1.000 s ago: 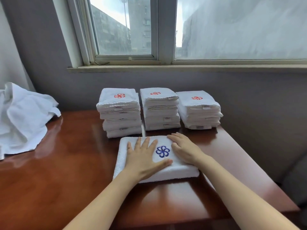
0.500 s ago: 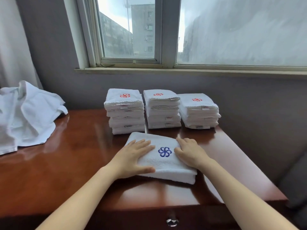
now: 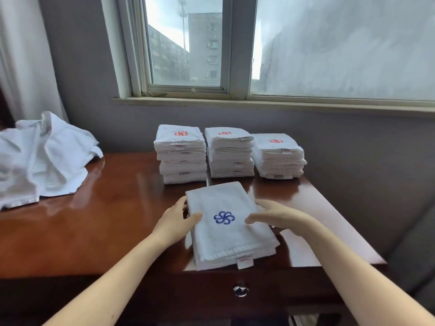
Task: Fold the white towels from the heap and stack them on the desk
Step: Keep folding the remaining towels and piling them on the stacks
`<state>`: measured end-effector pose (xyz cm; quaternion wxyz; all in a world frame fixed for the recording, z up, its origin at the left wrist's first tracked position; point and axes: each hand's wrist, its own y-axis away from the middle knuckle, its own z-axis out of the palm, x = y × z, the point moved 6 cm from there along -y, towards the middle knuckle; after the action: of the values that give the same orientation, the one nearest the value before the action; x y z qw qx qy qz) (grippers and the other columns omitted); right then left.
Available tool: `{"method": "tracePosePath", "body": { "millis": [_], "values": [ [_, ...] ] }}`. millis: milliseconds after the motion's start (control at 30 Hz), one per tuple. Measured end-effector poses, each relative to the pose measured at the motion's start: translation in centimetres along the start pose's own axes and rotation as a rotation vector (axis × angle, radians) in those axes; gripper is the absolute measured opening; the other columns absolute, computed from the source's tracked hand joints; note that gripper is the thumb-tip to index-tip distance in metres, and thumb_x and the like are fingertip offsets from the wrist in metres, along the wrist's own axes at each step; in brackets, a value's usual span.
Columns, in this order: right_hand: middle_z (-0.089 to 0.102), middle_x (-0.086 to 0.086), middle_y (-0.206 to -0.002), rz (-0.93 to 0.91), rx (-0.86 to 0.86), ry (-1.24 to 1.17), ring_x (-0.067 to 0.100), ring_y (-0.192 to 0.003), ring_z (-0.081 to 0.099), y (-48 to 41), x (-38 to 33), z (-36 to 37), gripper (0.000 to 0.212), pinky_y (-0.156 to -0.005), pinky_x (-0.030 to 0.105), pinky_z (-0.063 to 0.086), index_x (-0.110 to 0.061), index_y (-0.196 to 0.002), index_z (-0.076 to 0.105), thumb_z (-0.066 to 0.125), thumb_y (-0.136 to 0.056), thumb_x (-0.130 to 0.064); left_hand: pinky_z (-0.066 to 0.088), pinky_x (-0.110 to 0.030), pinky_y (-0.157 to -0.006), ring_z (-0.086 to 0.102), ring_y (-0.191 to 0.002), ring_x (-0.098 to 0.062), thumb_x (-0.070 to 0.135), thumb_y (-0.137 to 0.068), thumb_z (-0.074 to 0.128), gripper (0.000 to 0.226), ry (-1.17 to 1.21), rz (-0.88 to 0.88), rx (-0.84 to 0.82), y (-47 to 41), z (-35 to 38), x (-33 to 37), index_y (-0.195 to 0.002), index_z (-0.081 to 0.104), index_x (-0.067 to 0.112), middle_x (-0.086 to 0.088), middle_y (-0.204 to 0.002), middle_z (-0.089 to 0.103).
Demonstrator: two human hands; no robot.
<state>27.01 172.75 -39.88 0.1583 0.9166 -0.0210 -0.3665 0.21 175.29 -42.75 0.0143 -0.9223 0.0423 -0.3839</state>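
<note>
Left hand (image 3: 175, 221) and right hand (image 3: 279, 217) are now clamping the towel (image 3: 230, 238) by its sides — no longer pressing its top — likely readying it for the far stacks (image 3: 231, 151).

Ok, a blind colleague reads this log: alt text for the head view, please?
A left hand and a right hand hold a folded white towel with a blue emblem by its sides at the front of a wooden desk. Behind it stand three stacks of folded towels with red emblems; an unfolded heap lies at the left.
</note>
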Motion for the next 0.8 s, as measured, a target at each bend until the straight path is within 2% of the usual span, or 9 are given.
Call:
{"method": "tracePosePath", "body": {
  "millis": [67,100,167,233,333,400,500,667,800],
  "values": [
    [0.049,-0.007,-0.133,0.001,0.021,-0.111,0.012,-0.108,0.054,0.1,0.1,0.1,0.062,-0.074,0.025,0.049,-0.033,-0.136,0.041,0.068,-0.081,-0.044,0.040,-0.036,-0.105,0.047,-0.130,-0.016,0.047,-0.087,0.062,0.065,-0.062,-0.022,-0.063,0.6,-0.2,0.7,-0.145,0.036,0.033,0.006,-0.134,0.057],
    [0.053,-0.004,-0.131,0.003,0.007,-0.148,0.014,-0.108,0.056,0.1,0.1,0.2,0.049,-0.078,0.027,0.049,-0.030,-0.124,0.046,0.067,-0.082,-0.041,0.043,-0.029,-0.098,0.053,-0.121,-0.011,0.044,-0.088,0.062,0.060,-0.061,-0.033,-0.114,0.9,-0.2,1.1,-0.142,0.038,0.035,0.007,-0.128,0.059],
    [0.058,0.006,-0.129,0.008,-0.033,-0.147,0.021,-0.110,0.059,0.1,-0.1,0.5,0.042,-0.081,0.031,0.046,-0.023,-0.122,0.054,0.063,-0.083,-0.035,0.047,-0.015,-0.074,0.061,-0.095,0.000,0.035,-0.090,0.062,0.041,0.025,-0.073,-0.244,1.4,-0.2,1.8,-0.127,0.044,0.039,0.008,-0.120,0.062],
    [0.056,0.011,-0.130,0.011,-0.058,-0.135,0.025,-0.113,0.059,0.4,-0.4,0.7,0.045,-0.079,0.032,0.043,-0.024,-0.128,0.052,0.061,-0.084,-0.029,0.050,-0.018,-0.065,0.062,-0.088,-0.007,0.034,-0.091,0.061,0.035,0.079,-0.133,-0.339,2.1,0.0,2.3,-0.121,0.044,0.035,0.004,-0.114,0.061],
    [0.057,0.007,-0.126,-0.003,-0.100,-0.219,0.022,-0.104,0.061,0.8,-0.8,0.8,0.046,-0.079,0.035,0.047,-0.025,-0.129,0.046,0.056,-0.084,-0.018,0.054,-0.025,-0.070,0.067,-0.090,-0.011,0.019,-0.089,0.063,0.052,0.216,-0.144,-0.384,2.8,0.1,2.4,-0.137,0.043,0.022,0.001,-0.117,0.065],
    [0.059,0.002,-0.121,-0.017,-0.166,-0.364,0.023,-0.101,0.066,1.1,-1.0,1.1,0.041,-0.081,0.038,0.054,-0.035,-0.118,0.046,0.052,-0.086,-0.010,0.056,-0.030,-0.077,0.070,-0.100,-0.018,0.005,-0.088,0.061,0.067,0.415,-0.170,-0.394,3.2,0.3,2.1,-0.147,0.034,0.020,-0.001,-0.123,0.066],
    [0.060,0.008,-0.132,-0.055,-0.287,-0.524,0.024,-0.099,0.069,1.7,-1.4,1.8,0.050,-0.072,0.035,0.058,-0.045,-0.110,0.050,0.046,-0.087,-0.001,0.059,-0.034,-0.078,0.069,-0.106,-0.029,-0.004,-0.089,0.055,0.068,0.608,-0.203,-0.446,3.8,0.4,1.8,-0.148,0.033,0.021,-0.004,-0.120,0.070],
    [0.053,0.011,-0.141,-0.084,-0.330,-0.595,0.020,-0.088,0.060,1.4,-0.7,1.9,0.077,-0.069,0.031,0.052,-0.047,-0.144,0.027,0.047,-0.087,0.001,0.057,-0.039,-0.087,0.068,-0.110,-0.026,-0.007,-0.089,0.052,0.081,0.637,-0.179,-0.435,4.2,-0.2,1.7,-0.154,0.023,0.031,-0.004,-0.130,0.064],
    [0.056,0.005,-0.135,-0.144,-0.286,-0.642,0.020,-0.088,0.064,1.3,-0.7,1.5,0.070,-0.068,0.031,0.055,-0.032,-0.144,0.043,0.050,-0.085,0.004,0.059,-0.037,-0.085,0.069,-0.106,-0.021,-0.008,-0.088,0.049,0.075,0.648,-0.110,-0.383,4.0,-0.7,2.1,-0.150,0.031,0.030,-0.006,-0.128,0.063]
  ]
}}
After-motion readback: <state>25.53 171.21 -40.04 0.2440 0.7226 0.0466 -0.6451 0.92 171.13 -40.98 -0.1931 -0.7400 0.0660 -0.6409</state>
